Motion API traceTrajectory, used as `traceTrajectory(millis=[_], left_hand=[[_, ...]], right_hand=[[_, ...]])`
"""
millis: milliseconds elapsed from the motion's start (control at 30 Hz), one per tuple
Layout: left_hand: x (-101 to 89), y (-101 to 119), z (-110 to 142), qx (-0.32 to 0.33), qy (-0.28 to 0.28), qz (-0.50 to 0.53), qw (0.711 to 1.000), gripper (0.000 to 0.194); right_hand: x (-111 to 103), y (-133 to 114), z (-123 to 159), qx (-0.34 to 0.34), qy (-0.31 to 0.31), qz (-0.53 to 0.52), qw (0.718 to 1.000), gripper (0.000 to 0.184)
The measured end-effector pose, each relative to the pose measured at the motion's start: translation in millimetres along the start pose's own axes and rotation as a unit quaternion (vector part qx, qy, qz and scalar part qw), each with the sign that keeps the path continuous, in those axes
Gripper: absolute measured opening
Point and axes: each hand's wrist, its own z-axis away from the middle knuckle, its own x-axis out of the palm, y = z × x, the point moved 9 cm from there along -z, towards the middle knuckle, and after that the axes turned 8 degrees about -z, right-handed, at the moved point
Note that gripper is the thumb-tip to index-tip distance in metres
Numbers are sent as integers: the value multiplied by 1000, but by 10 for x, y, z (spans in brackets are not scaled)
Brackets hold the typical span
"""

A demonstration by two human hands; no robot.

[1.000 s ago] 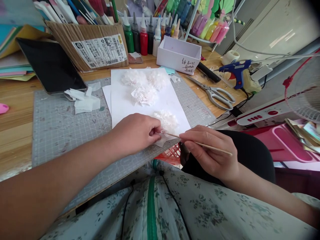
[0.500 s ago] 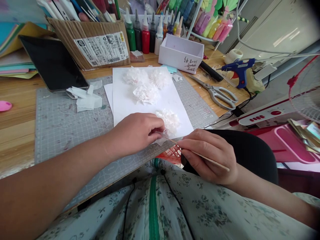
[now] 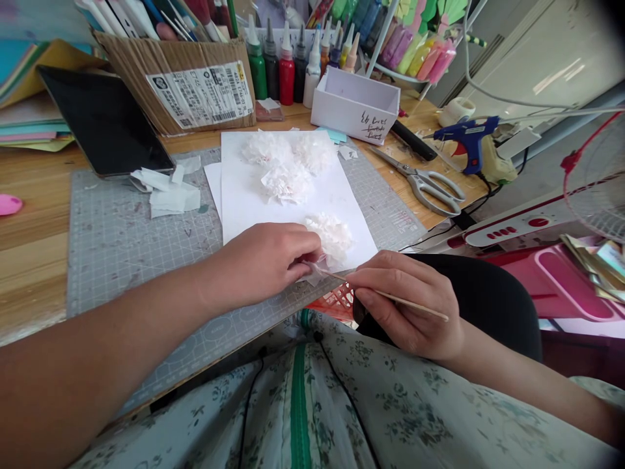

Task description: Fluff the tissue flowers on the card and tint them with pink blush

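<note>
Wooden stick, right hand in pinch

The part of the pale tissue pinched by the left hand is hidden by its fingers. The wooden stick is partly covered by the right hand; its far tip cannot be clearly distinguished. The pens are cut off by the top edge, the pink object by the left. Fine print on the shipping label is too small to be read.
</note>
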Motion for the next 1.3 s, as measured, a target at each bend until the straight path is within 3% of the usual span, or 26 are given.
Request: traceTrajectory(millis=[200,500,900,1300], left_hand=[[-7,-30,0,-8,3,10,1000,2],[-22,-39,-1,-3,0,32,999,4],[-20,-27,-4,10,5,25,1000,6],[-24,-28,0,7,10,26,1000,6]], right_hand=[[-28,-73,1,-50,17,26,998,17],[-7,-178,15,-92,-4,59,994,15],[-64,28,10,20,33,7,999,17],[-1,64,-14,24,28,-4,999,14]])
